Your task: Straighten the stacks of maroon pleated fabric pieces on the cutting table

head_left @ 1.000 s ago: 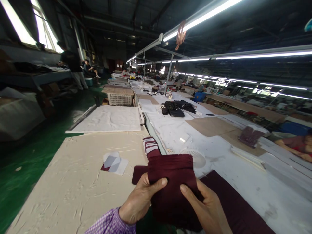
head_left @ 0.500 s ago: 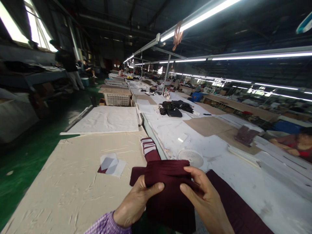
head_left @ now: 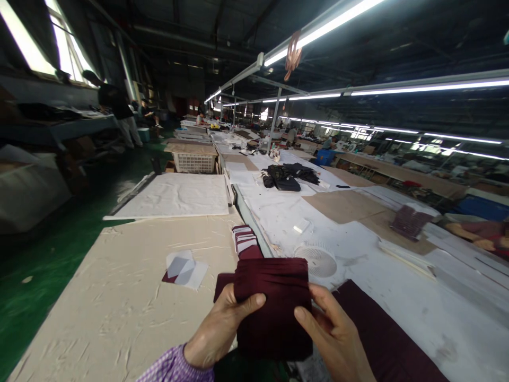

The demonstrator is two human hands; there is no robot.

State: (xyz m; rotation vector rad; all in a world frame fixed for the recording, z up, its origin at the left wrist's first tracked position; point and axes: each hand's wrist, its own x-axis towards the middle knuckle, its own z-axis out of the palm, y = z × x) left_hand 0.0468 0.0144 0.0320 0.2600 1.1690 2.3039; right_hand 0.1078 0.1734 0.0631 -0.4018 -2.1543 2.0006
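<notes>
A stack of maroon fabric pieces (head_left: 274,305) is held up off the bench (head_left: 119,297) in both hands, near the bottom middle of the view. The left hand (head_left: 220,331) has its grip clamped on the stack's left edge, thumb across the front. The right hand (head_left: 338,339) has its grip closed on the right edge, thumb in front and fingers behind.

Judging by how things lie, the pieces are already gathered and roughly squared into one bundle, its far edge showing the layers fairly even. It is not yet set down.

Just beyond it lies a bundle of maroon and white pieces (head_left: 245,240), and to the left a few loose white and grey slips (head_left: 185,268). A larger maroon cloth (head_left: 382,339) lies flat at the right, beside a small white fan (head_left: 318,260).
</notes>
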